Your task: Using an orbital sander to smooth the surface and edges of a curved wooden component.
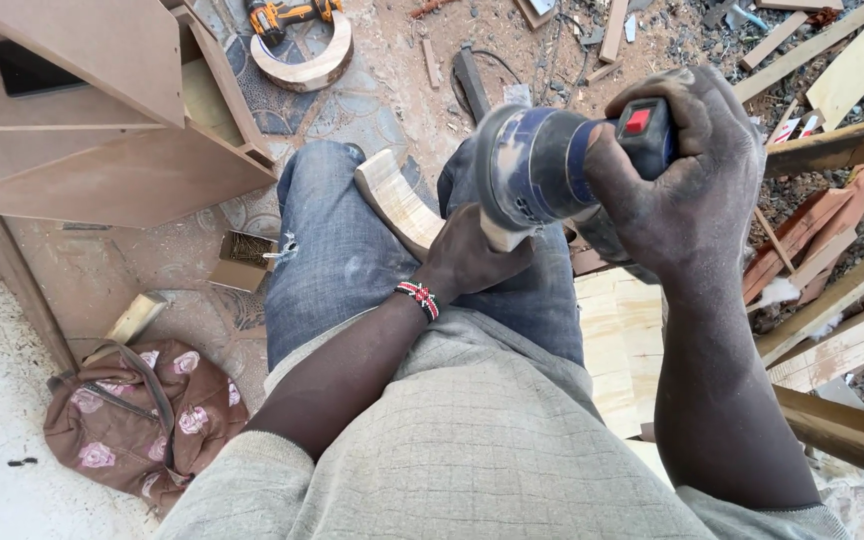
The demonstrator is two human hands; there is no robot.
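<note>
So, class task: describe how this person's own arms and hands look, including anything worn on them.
Both forearms are bare, with grey sleeves ending near the elbows. The left hand has a beaded bracelet in red, white and black at its wrist. The right hand wears nothing and is coated with pale dust.

Relative to the brown floral bag (132, 415) at lower left: a small open cardboard box (244, 259), tan outside with dark contents, lies on the floor just above and to the right of it. A dark rectangular screen-like panel (37, 70) sits far above, set in the fibreboard cabinet (102, 110). Far to the upper right, small red-and-white label scraps (797, 128) lie among the offcuts.
</note>
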